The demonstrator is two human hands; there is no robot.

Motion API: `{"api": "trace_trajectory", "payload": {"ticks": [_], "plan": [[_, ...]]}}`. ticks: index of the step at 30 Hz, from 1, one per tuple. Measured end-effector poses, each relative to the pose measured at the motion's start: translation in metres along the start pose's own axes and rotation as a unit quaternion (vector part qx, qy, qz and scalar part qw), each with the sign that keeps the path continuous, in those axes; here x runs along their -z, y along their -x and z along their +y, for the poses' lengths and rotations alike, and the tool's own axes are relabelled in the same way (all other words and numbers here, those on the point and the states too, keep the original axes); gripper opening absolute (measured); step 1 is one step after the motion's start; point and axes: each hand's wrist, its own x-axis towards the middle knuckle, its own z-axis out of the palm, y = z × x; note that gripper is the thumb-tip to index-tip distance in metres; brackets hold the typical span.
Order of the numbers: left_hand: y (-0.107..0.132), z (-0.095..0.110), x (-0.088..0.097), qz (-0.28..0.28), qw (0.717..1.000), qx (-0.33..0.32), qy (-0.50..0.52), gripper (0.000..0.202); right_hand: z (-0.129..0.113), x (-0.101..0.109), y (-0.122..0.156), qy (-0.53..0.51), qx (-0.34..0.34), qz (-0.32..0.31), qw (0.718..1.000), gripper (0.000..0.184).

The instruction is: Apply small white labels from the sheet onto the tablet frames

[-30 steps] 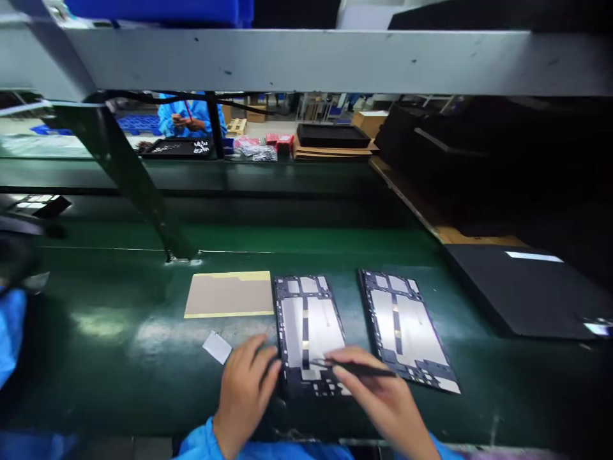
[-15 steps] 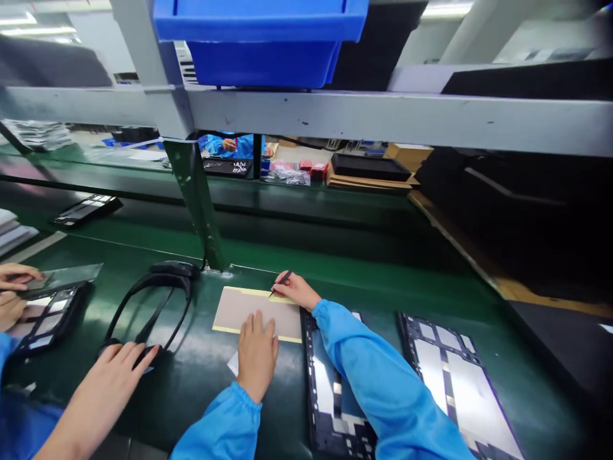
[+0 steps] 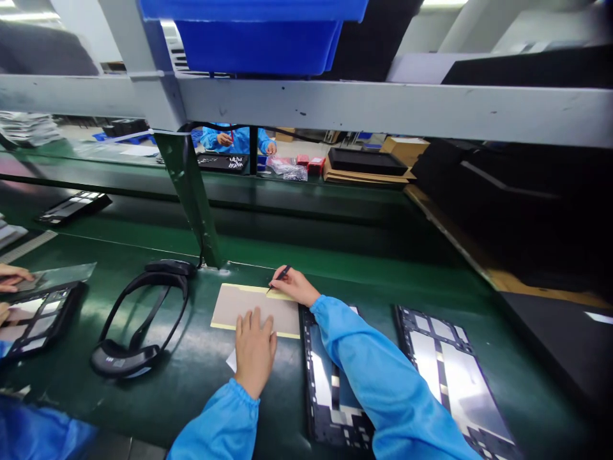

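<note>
Green bench (image 3: 282, 409), sheet (image 3: 241, 301) beneath left hand (image 3: 255, 354)

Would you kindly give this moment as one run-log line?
left hand: resting on beige sheet; right hand: holding black tool, tip at yellow edge; nearer device frame: partly hidden by sleeve

A green workbench (image 3: 282, 409) carries a yellow-edged sheet (image 3: 228, 308). From the sheet, a black headset (image 3: 125, 361) lies toward nine o'clock, two tablet frames (image 3: 472, 377) toward four.
</note>
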Motion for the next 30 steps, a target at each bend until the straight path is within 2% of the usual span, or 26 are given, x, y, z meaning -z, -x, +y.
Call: {"api": "trace_trajectory", "payload": {"ticks": [3,6,8,10,12,13,15,17,22,30], "plan": [[-0.004,-0.002,0.004,-0.022,1.000,-0.001,-0.001,0.033,-0.029,0.014,0.045,-0.009,0.033,0.011,0.999,0.039],[-0.005,-0.001,0.010,-0.011,1.000,-0.009,0.019,0.033,-0.047,0.030,0.117,0.015,0.032,-0.004,0.999,0.030],[0.002,0.005,0.018,0.015,0.997,-0.035,0.070,0.033,-0.046,0.036,0.168,0.032,0.006,-0.001,0.999,0.027],[0.017,0.016,0.028,0.016,0.984,-0.086,0.153,0.033,-0.037,0.039,0.211,0.044,-0.027,0.020,0.998,0.027],[0.040,0.031,0.036,-0.023,0.962,-0.141,0.231,0.040,-0.024,0.041,0.243,0.060,-0.053,0.036,0.996,0.027],[0.052,0.040,0.038,-0.048,0.952,-0.162,0.256,0.049,-0.018,0.042,0.254,0.072,-0.059,0.037,0.995,0.027],[0.074,0.057,0.037,-0.085,0.940,-0.184,0.275,0.074,-0.009,0.045,0.269,0.089,-0.056,0.026,0.994,0.025],[0.088,0.070,0.031,-0.092,0.939,-0.186,0.275,0.088,-0.004,0.047,0.274,0.092,-0.042,0.010,0.995,0.022],[0.092,0.079,0.016,-0.080,0.949,-0.128,0.278,0.092,-0.004,0.046,0.273,0.113,-0.012,-0.013,0.993,0.017],[0.092,0.075,0.017,-0.097,0.945,-0.111,0.293,0.094,-0.004,0.045,0.272,0.125,-0.007,-0.017,0.992,0.017]]}}
